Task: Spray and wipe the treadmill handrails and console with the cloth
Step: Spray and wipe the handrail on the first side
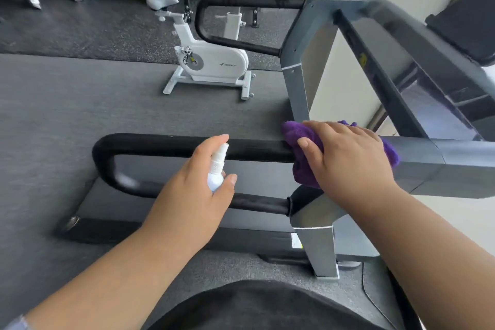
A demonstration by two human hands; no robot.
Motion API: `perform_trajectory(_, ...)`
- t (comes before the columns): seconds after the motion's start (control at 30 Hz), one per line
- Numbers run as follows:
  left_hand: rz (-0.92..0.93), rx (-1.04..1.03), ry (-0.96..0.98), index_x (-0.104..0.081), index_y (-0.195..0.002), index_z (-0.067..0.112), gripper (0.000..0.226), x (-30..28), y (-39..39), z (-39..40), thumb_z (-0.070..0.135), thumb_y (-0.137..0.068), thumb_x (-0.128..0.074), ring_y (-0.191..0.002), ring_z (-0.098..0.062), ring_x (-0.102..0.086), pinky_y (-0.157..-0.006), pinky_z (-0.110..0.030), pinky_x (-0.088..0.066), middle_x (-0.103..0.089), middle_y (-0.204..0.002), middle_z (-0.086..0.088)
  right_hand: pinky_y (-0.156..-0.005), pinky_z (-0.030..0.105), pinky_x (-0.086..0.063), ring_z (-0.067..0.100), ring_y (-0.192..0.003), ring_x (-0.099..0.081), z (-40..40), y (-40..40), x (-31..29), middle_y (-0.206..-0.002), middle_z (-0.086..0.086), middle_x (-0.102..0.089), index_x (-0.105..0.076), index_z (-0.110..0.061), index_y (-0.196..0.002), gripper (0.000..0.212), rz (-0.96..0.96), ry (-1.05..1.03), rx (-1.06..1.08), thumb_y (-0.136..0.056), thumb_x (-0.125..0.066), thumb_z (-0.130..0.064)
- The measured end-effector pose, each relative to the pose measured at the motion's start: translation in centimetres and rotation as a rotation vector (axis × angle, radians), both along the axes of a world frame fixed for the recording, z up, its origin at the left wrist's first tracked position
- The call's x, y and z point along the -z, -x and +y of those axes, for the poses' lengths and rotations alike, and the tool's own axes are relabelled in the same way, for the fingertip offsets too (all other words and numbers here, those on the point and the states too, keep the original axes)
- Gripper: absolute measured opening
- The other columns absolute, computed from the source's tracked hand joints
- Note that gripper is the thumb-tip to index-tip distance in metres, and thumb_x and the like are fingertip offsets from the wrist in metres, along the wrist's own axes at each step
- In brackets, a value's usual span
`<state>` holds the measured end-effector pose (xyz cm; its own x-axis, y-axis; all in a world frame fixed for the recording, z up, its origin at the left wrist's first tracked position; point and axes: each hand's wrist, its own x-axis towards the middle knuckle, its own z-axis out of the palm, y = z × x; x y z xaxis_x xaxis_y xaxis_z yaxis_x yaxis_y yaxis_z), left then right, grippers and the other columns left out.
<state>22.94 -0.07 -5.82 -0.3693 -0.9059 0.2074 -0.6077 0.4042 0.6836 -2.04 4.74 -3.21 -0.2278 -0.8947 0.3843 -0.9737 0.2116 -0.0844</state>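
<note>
Purple cloth pressed flat-fingered on near handrail by right hand; left hand grips spray bottle, aimed to wet rail.

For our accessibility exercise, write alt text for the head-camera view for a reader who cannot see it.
A person's right hand presses a crumpled purple cloth onto the near black padded treadmill handrail, while the left hand grips a small white spray bottle beside it. A white exercise bike stands on the grey gym floor behind.
</note>
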Motion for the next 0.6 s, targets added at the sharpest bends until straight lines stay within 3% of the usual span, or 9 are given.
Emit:
perform_trajectory(0.17, 0.091, -0.039, -0.025, -0.029, -0.132, 0.064, 0.056, 0.9, -0.8, 1.5, 0.043, -0.089, -0.058, -0.096, 0.003, -0.057, -0.074, -0.016, -0.042, -0.058, -0.103, 0.025, -0.092, 0.045, -0.044, 0.030, -0.108, -0.061, -2.4, -4.7, 0.5, -0.123, 0.001, -0.064, -0.053, -0.023, -0.135, 0.066, 0.065, -0.115, -0.141, -0.097, -0.022, -0.067)
perform_trajectory(0.33, 0.144, -0.076, -0.050, -0.025, -0.125, 0.075, 0.058, 1.2, -0.9, 2.7, 0.046, -0.086, -0.057, -0.093, -0.001, -0.059, -0.071, -0.019, -0.043, -0.058, -0.104, 0.025, -0.085, 0.043, -0.043, 0.029, -0.106, -0.059, -5.3, -8.1, 0.1, -0.124, 0.000, -0.057, -0.037, -0.026, -0.142, 0.079, 0.134, -0.222, -0.238, -0.085, -0.028, -0.081)
perform_trajectory(0.47, 0.157, -0.099, -0.044, -0.026, -0.127, 0.074, 0.056, 1.5, -1.5, 3.2, 0.050, -0.085, -0.055, -0.096, -0.001, -0.059, -0.076, -0.017, -0.042, -0.060, -0.107, 0.020, -0.085, 0.044, -0.052, 0.028, -0.105, -0.060, -5.0, -4.8, -0.6, -0.123, -0.002, -0.058, -0.027, -0.037, -0.141, 0.092, 0.091, -0.318, -0.315, -0.068, -0.052, -0.086)
perform_trajectory(0.6, 0.148, -0.122, -0.031, -0.025, -0.126, 0.074, 0.055, 2.0, -2.5, 3.4, 0.050, -0.086, -0.054, -0.097, 0.000, -0.059, -0.073, -0.014, -0.042, -0.060, -0.107, 0.021, -0.082, 0.039, -0.054, 0.023, -0.099, -0.062, -4.2, -1.5, -0.8, -0.113, -0.007, -0.061, -0.031, -0.043, -0.137, 0.096, 0.088, -0.348, -0.280, -0.057, -0.050, -0.093)
